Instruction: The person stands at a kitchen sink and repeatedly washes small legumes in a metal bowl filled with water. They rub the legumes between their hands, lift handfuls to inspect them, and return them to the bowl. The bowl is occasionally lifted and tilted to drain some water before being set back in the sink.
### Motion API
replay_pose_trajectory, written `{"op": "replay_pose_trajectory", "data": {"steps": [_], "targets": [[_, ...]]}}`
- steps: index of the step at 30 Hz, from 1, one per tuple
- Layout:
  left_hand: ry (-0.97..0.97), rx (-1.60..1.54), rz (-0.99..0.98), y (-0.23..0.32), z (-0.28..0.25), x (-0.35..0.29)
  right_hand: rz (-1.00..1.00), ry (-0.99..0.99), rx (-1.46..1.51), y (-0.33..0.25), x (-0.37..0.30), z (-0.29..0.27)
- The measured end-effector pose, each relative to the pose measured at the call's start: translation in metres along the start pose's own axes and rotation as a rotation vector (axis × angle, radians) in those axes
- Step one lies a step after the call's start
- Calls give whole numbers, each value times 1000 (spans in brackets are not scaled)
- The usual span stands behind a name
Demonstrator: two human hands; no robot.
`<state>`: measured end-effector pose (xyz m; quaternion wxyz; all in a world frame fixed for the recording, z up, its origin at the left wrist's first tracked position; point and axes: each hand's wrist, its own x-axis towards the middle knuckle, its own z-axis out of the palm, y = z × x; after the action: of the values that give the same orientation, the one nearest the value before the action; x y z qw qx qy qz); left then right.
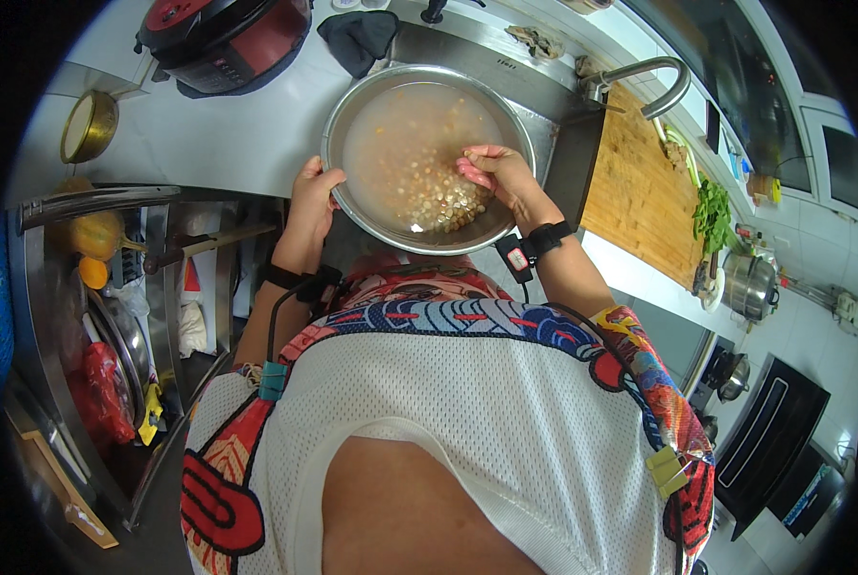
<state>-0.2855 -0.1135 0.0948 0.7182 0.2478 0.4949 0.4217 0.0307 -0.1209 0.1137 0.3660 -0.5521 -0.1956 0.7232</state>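
Observation:
A wide steel basin (429,247) is tilted over the sink, its near side toward my body. Cloudy, brownish water (381,134) fills it, and many pale yellow, bean-like kernels (439,201) lie heaped at the near right side, with a few scattered further in. My left hand (312,199) grips the basin's left rim, thumb on top and fingers partly hidden beneath. Over the right side of the water is my right hand (496,172), fingers curled together in a pinch above the kernels. Whatever sits between those fingertips is hidden.
Under a curved faucet (654,77), a wooden cutting board (630,182) covers the right of the sink, with leafy greens (712,216) beside it. A red-and-black cooker (228,43) and dark cloth (359,40) stand at the back left. Below left, a cabinet drawer (93,199) stands pulled out.

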Motion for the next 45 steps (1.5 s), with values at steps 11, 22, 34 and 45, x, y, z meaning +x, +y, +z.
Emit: {"op": "replay_pose_trajectory", "data": {"steps": [11, 22, 34, 45], "targets": [[-1, 5, 4, 8, 9, -9, 15, 106, -148, 7, 5, -2], [31, -6, 35, 7, 13, -10, -8, 113, -186, 10, 3, 3], [24, -36, 44, 4, 10, -8, -102, 102, -202, 15, 7, -3], [31, -38, 23, 8, 16, -11, -184, 149, -504, 6, 1, 0]]}}
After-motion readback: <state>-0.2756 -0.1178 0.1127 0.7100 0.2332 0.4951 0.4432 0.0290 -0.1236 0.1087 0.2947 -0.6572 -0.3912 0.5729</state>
